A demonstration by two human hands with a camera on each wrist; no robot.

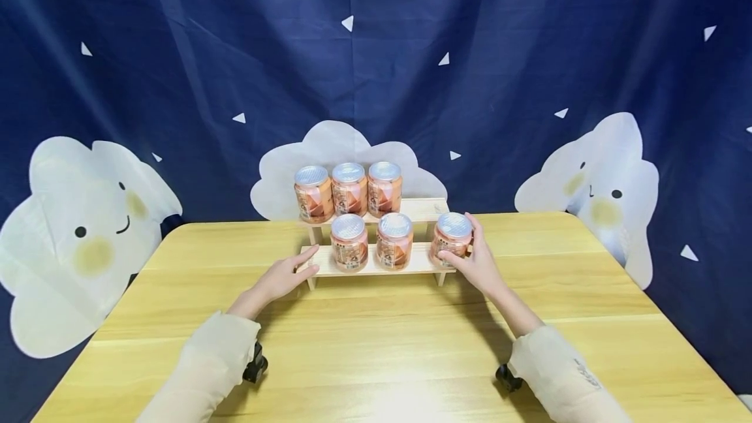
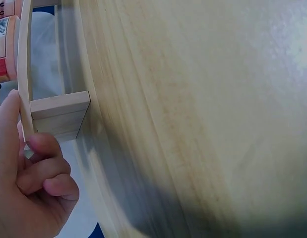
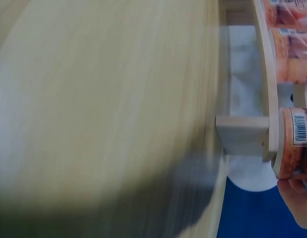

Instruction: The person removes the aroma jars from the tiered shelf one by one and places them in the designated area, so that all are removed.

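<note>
Your left hand (image 1: 281, 279) is pinching the left end of the shelf (image 1: 324, 264); your right hand (image 1: 479, 267) is grasping a jar (image 1: 448, 239), seemingly overhanging the right end of the lower step (image 1: 420, 260); releasing there would be risking a fall; tugging the shelf, toppling the other jars (image 1: 395, 243).

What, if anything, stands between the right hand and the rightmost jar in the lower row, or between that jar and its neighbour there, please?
Nothing visible does: the right hand holds the rightmost jar, and only a bare stretch of the lower shelf lies between it and the middle jar.
</note>
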